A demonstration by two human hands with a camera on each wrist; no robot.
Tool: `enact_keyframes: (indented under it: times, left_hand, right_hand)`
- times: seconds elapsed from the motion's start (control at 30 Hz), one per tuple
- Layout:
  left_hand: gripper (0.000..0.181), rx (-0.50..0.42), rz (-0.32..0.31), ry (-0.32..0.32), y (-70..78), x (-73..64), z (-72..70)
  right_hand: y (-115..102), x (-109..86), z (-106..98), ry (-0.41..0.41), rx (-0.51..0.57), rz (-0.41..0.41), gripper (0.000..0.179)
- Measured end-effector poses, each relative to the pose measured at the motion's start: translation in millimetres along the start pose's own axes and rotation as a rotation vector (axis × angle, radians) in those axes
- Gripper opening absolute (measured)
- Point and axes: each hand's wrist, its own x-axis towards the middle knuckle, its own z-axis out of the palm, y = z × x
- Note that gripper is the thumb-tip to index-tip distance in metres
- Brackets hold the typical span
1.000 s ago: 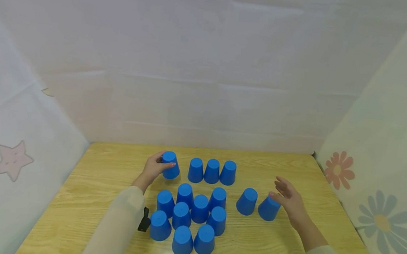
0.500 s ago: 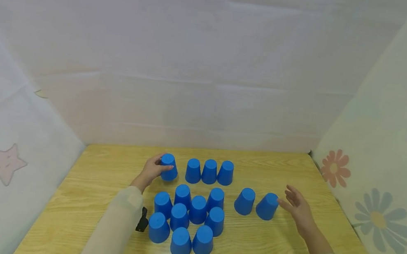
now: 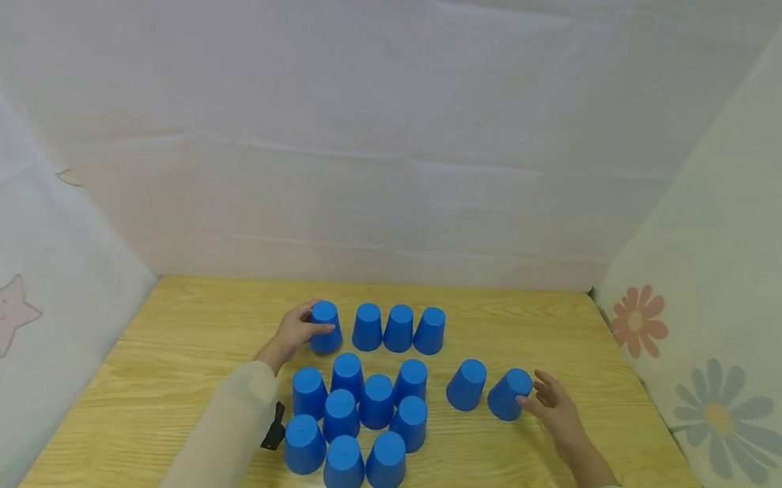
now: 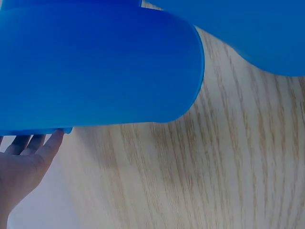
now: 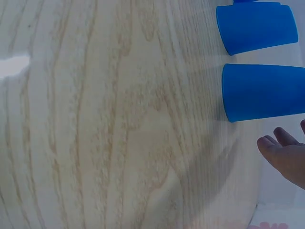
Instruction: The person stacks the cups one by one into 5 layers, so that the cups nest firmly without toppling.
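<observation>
In the head view my left hand [image 3: 296,333] grips an upside-down blue cup [image 3: 327,341] at the left end of the back row, thumb across its near side. Its far fingers are hidden behind the cup. In the left wrist view the thumb [image 4: 53,143] meets a thin blue edge, while a large blue cup [image 4: 109,67] fills the foreground. My right hand [image 3: 556,416] is beside the rightmost blue cup [image 3: 508,395], fingers loosely bent. The right wrist view shows a gap between this hand [image 5: 288,160] and the nearest cup [image 5: 262,93].
Three upside-down cups [image 3: 399,328] stand in line right of the held one. Several more form a cluster [image 3: 377,403] in front, close to the left forearm and its black wrist strap [image 3: 275,428]. Another cup [image 3: 466,385] stands left of the rightmost one. White cloth [image 3: 396,197] backs the wooden table [image 3: 516,480].
The left hand has brought its cup slightly nearer and toward the back row. My right hand drew away from the rightmost cup, then came back close. The cluster's front-left cup shifted slightly nearer.
</observation>
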Motion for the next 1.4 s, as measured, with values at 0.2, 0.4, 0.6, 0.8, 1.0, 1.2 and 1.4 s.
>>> enact_keyframes:
  times: [0.2,0.4,0.6,0.8,1.0,1.2,1.4]
  left_hand:
    - [0.061,-0.011,-0.024,-0.013,-4.6,2.2,5.1]
    - [0.061,-0.017,-0.062,-0.012,-9.8,6.7,7.1]
    - [0.06,-0.008,-0.068,-0.007,-10.9,10.2,7.5]
    - [0.057,-0.01,-0.06,-0.014,-12.7,14.0,8.3]
    - [0.059,-0.013,-0.057,-0.008,-10.8,16.2,9.1]
    - [0.059,-0.008,-0.053,-0.012,-8.5,16.5,12.0]
    - [0.057,0.01,-0.04,-0.012,-7.2,17.4,15.1]
  right_hand:
    - [8,4.7,5,0.018,0.012,-0.005,0.069]
    - [9,8.1,10,0.024,0.037,-0.025,0.067]
    - [9,10.8,13,0.039,0.019,-0.011,0.068]
    - [11,11.3,15,0.04,0.016,-0.004,0.069]
    - [11,11.6,17,0.045,0.023,-0.007,0.071]
    - [10,10.6,18,0.047,0.02,-0.004,0.069]
    - [9,9.8,19,0.052,0.025,0.005,0.067]
